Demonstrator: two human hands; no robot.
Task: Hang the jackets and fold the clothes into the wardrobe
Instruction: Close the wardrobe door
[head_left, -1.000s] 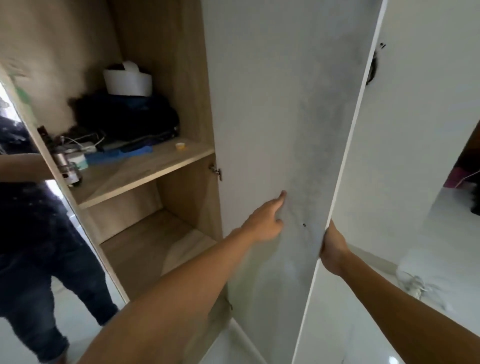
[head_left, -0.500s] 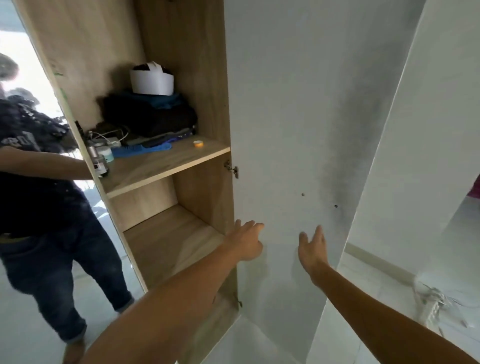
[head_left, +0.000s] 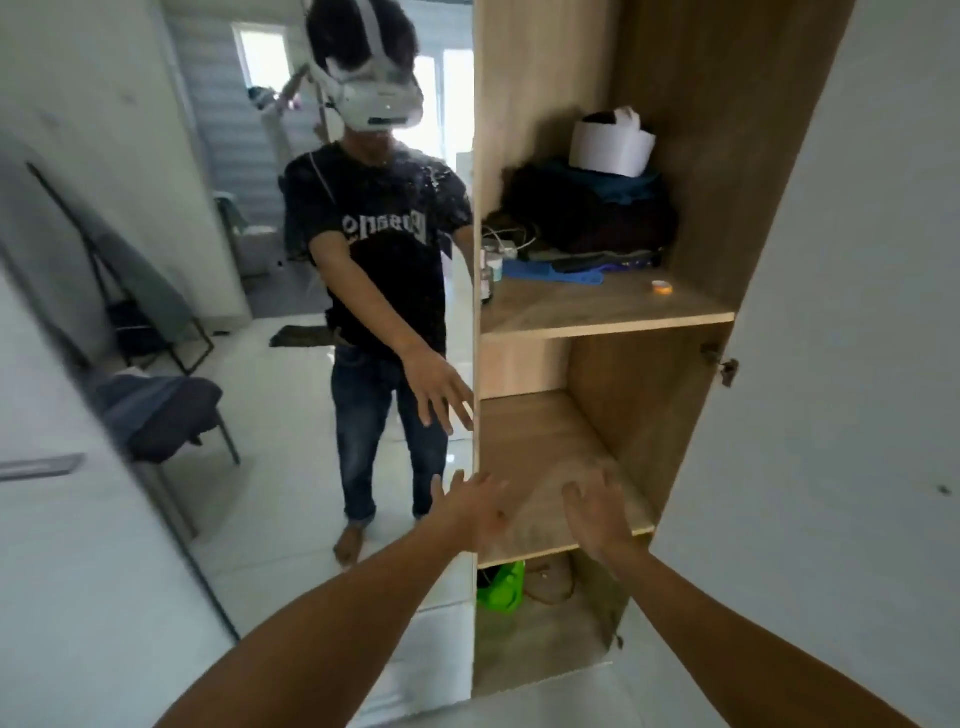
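Both hands, the left hand (head_left: 480, 506) and right hand (head_left: 597, 506), were held empty with fingers spread before the bare middle shelf (head_left: 540, 441); the white door (head_left: 852, 364), gripped a second earlier, had been released, leaving the wardrobe (head_left: 675, 130) opened for loading. No jackets were seen; dark folded clothes (head_left: 587, 208) lay on the upper shelf, a mirror (head_left: 260, 364) reflecting the room beyond

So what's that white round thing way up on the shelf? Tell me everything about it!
The white band looks like a wide strip of stiff paper or card curled into an open ring, with one end sticking up at the top. Something dark shows inside it. It stands upright on a pile of dark folded clothes at the back of the upper wooden shelf. Nothing else touches it, and both hands are far below.
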